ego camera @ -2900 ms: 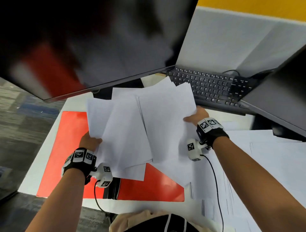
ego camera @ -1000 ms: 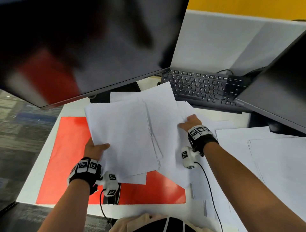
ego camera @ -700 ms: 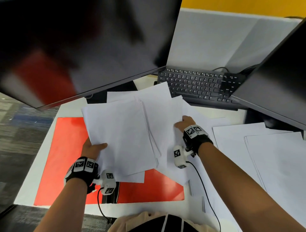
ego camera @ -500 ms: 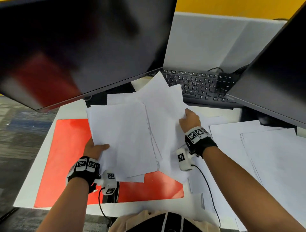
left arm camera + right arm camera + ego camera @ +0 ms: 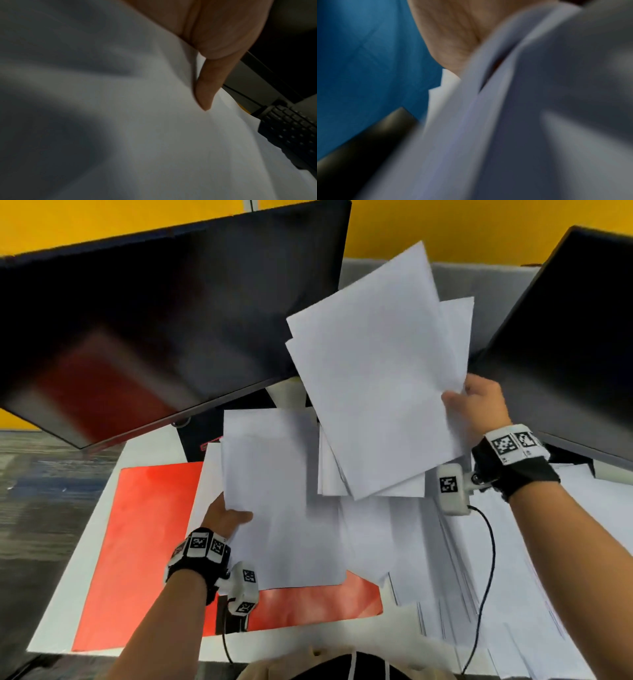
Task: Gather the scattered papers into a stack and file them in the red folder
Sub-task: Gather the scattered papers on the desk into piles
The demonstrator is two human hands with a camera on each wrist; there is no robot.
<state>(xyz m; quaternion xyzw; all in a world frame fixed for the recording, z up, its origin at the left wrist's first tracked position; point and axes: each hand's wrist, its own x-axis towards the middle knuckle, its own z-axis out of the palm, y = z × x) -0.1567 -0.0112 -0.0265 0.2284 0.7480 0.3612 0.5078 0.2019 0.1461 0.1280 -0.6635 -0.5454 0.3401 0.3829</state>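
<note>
Head view showed my left hand (image 5: 224, 517) and right hand (image 5: 478, 405) each gripping loose papers (image 5: 376, 378); misaligned sheets could slip out.

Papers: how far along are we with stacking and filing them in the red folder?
Partly gathered, nothing filed. The left hand grips one bundle of sheets above the red folder. The right hand holds a second bundle raised and fanned, so the two are not yet one squared stack. Loose papers lie on the desk at the right. Left: merge, collect those, then file.
</note>
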